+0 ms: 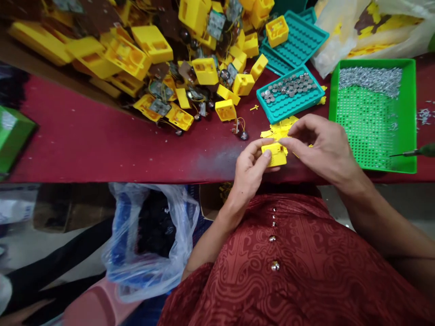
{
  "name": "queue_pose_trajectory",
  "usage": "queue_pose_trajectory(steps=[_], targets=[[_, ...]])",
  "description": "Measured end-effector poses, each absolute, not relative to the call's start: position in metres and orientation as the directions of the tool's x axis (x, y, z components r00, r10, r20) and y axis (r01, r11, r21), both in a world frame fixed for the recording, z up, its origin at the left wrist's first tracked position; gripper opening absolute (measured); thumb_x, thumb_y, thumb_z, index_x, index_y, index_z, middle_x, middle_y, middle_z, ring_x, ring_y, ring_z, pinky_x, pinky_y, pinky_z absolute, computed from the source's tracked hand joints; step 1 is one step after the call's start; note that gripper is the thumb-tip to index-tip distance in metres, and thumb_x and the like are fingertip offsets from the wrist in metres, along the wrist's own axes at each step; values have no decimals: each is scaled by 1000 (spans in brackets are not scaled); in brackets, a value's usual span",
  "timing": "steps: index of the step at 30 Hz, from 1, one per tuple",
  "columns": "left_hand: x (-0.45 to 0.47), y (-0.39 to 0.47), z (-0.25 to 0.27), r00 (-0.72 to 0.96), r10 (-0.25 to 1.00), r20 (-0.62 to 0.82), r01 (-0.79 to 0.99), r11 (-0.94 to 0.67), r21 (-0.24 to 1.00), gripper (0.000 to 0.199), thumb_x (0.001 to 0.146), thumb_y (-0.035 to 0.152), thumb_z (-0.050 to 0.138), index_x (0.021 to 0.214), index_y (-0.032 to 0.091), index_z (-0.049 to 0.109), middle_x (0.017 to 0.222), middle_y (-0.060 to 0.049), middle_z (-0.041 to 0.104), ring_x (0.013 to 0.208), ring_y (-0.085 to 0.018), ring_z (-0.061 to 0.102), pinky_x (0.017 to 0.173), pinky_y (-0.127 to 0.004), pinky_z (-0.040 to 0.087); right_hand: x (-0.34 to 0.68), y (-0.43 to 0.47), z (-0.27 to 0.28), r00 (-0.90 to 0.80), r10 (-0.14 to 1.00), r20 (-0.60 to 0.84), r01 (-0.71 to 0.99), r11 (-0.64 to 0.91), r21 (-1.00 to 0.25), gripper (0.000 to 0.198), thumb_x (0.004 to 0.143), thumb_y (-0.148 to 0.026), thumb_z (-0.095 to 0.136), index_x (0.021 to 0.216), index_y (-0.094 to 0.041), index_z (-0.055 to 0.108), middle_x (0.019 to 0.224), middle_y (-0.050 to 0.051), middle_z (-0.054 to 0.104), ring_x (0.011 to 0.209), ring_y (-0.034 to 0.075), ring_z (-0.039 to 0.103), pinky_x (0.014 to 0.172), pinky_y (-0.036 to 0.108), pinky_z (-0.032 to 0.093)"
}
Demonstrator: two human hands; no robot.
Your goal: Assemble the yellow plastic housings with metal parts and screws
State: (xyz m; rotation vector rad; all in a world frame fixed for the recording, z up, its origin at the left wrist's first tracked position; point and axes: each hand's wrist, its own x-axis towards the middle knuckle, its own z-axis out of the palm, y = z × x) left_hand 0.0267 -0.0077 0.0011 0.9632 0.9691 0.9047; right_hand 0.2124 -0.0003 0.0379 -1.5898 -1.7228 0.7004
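My left hand (pixel 249 165) is closed around a small yellow plastic casing (pixel 277 156), its thumb lying across the casing's face. At the casing's upper right corner, my right hand (pixel 321 145) has its thumb and forefinger in a pinch; whatever is between them is too small to make out. Just behind the casing lies a pile of small flat yellow plastic pieces (pixel 280 129). Beyond that pile, a teal tray (pixel 290 106) bears many silvery round button-like discs (pixel 295 85). A small wired part with a dark round piece (pixel 244 135) rests on the table left of the pile.
Yellow casings with wires (pixel 204 71) are heaped at the back left. A green perforated basket (pixel 372 165) with small metal screws (pixel 370 79) stands at right, a screwdriver tip (pixel 404 154) over it. Below the red table (pixel 163 158) sits a plastic-lined blue bin (pixel 122 235).
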Motion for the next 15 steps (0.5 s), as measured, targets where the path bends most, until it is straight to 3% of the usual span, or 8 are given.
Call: queue_pose_trajectory(steps=[5,9,12,15], targets=[[28,-8,-1,359,907,-221,-179,299,937,40,91,41,77,123,19,66,120,-10,81,95,-20,80,73,-28,68,221,1,35,-114,990,-86,596,-1,-803,22,89,-40,79,97,-20,82,94,5,78,80,17,68,74,30,53],[40,-18,-2,291,946,-142,-10,151,988,38,88,30,79,122,16,69,121,-12,81,104,-26,79,87,-35,67,228,-1,33,-138,956,-259,464,-169,-869,32,77,-46,83,90,-18,78,83,4,74,69,14,62,65,29,52],[52,-31,7,281,958,-60,93,35,995,28,90,11,71,117,17,75,122,-9,82,115,-26,79,107,-42,62,231,-15,39,-10,958,-286,466,-248,-849,35,70,-47,84,91,-20,78,88,7,76,72,16,66,71,35,58],[61,-33,20,284,952,-112,102,86,991,30,89,6,71,109,27,78,117,3,82,122,-24,80,109,-38,63,237,-33,46,149,948,-280,554,-315,-771,39,67,-50,94,95,-27,79,94,9,78,78,22,70,78,46,59]])
